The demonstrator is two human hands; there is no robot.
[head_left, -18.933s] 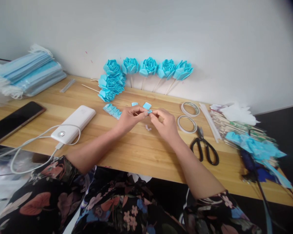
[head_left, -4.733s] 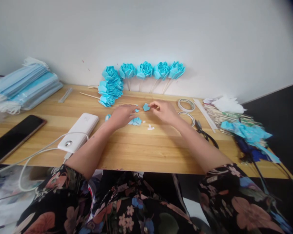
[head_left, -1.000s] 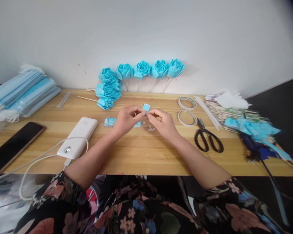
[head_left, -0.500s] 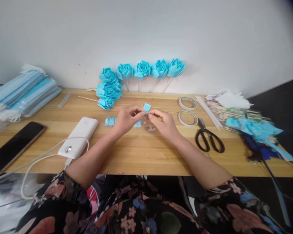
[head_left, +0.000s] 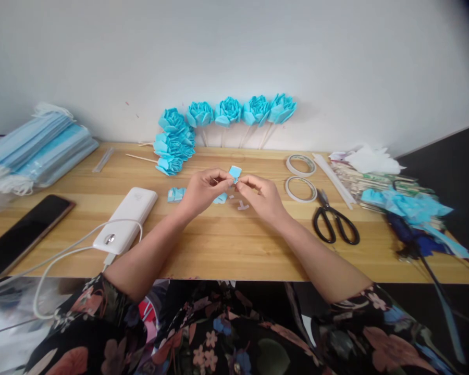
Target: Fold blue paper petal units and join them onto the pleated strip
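Note:
Between my two hands a small piece of light-blue mask fabric (head_left: pixel 235 171) stands up, pinched at its lower edge. My left hand (head_left: pixel 208 188) grips it from the left with thumb and forefinger. From the other side my right hand (head_left: pixel 261 197) pinches the same piece, fingertips almost touching the left ones. Under the hands lie more folded blue pieces (head_left: pixel 175 195), partly hidden by my left hand, and another blue piece (head_left: pixel 220 198). Small whitish tape scraps (head_left: pixel 242 205) rest on the table between my wrists.
Blue fabric roses (head_left: pixel 228 111) on sticks lean on the wall. Right: two tape rolls (head_left: pixel 300 189), scissors (head_left: pixel 332 221), glue sticks (head_left: pixel 333 180) and a pile of blue scraps (head_left: pixel 410 205). Left: a power bank (head_left: pixel 127 219) with cable, a phone (head_left: pixel 27 234) and stacked masks (head_left: pixel 42 146).
Hardly anything differs. My fingertips have shifted very slightly at the lower edge of the blue piece; everything else stays in place.

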